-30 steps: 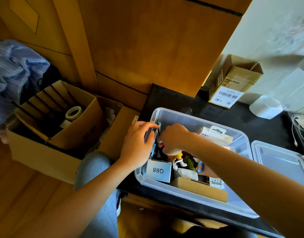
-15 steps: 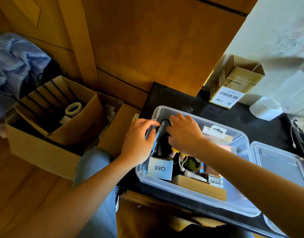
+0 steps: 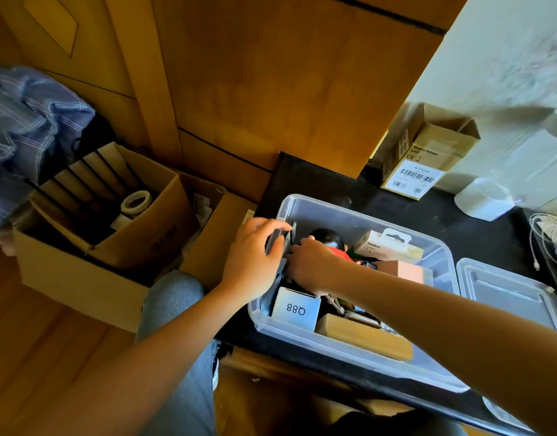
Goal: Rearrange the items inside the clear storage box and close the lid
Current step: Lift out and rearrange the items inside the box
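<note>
Head view: the right hand (image 3: 312, 265) has dipped back among the items, fingers hidden; the left hand (image 3: 255, 256) still pinches a dark flat item (image 3: 275, 239) at the clear storage box (image 3: 349, 212) left wall. The lid (image 3: 507, 291) lies beside, so closing waits.

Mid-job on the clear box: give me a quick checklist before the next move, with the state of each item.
1. Left hand grips the flat dark item at the box's left end: ok.
2. Right hand has a hold on something among the contents: cannot tell, its fingers are hidden.
3. Contents sit below the clear storage box rim: cannot tell; the belkin pack stands high.
4. Q88 box and wooden block settled along the near wall: ok.
5. Lid within reach, lying to the right of the box: ok.
6. Lid on the box: not ok, still off.
</note>
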`<move>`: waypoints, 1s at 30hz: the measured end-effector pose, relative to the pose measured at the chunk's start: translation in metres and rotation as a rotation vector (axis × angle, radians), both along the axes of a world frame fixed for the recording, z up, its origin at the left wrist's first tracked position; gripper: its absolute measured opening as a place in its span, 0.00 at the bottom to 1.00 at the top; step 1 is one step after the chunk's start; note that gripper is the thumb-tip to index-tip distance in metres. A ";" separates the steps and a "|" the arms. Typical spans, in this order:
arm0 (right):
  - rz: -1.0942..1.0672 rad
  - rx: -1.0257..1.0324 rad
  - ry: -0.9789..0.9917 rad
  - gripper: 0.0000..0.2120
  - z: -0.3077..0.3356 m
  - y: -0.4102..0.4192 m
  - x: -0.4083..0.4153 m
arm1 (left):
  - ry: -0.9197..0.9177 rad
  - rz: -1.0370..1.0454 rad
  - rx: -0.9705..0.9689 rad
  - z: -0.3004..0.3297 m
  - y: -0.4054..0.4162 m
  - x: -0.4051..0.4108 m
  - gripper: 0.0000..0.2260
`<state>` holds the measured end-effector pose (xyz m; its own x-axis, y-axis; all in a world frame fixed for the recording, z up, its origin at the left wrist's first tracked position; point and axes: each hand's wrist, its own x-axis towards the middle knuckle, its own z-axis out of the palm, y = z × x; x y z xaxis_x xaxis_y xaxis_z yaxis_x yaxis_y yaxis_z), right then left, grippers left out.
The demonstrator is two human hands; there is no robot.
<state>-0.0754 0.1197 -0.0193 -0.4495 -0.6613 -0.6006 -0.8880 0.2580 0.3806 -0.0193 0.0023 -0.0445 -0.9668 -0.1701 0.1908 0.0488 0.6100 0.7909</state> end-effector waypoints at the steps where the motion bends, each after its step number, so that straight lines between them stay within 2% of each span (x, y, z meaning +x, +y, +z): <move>1: 0.016 0.017 0.034 0.17 0.000 -0.002 0.000 | 0.000 0.003 -0.001 0.000 0.000 0.000 0.10; 4: 0.008 -0.033 0.124 0.18 0.000 -0.004 -0.001 | 0.001 0.007 -0.003 0.000 0.000 0.001 0.10; 11: -0.241 -0.132 0.218 0.22 0.005 0.000 0.001 | 0.002 -0.003 0.005 -0.002 -0.001 0.000 0.11; 14: -0.104 -0.079 0.255 0.22 0.000 -0.003 0.000 | -0.004 0.005 -0.007 -0.002 -0.001 0.000 0.11; 17: -0.012 -0.071 0.155 0.23 -0.007 -0.002 -0.003 | -0.001 0.007 -0.002 -0.002 0.000 0.000 0.11; 21: -0.107 -0.102 0.008 0.16 -0.009 0.000 -0.002 | 0.014 -0.004 0.004 -0.001 0.000 0.000 0.11; 25: -0.178 -0.111 0.003 0.10 -0.017 -0.005 -0.003 | 0.014 -0.003 0.017 0.000 0.000 0.001 0.10; 30: -0.258 -0.094 0.018 0.10 -0.020 -0.012 -0.001 | 0.002 0.005 0.021 -0.001 0.000 0.002 0.11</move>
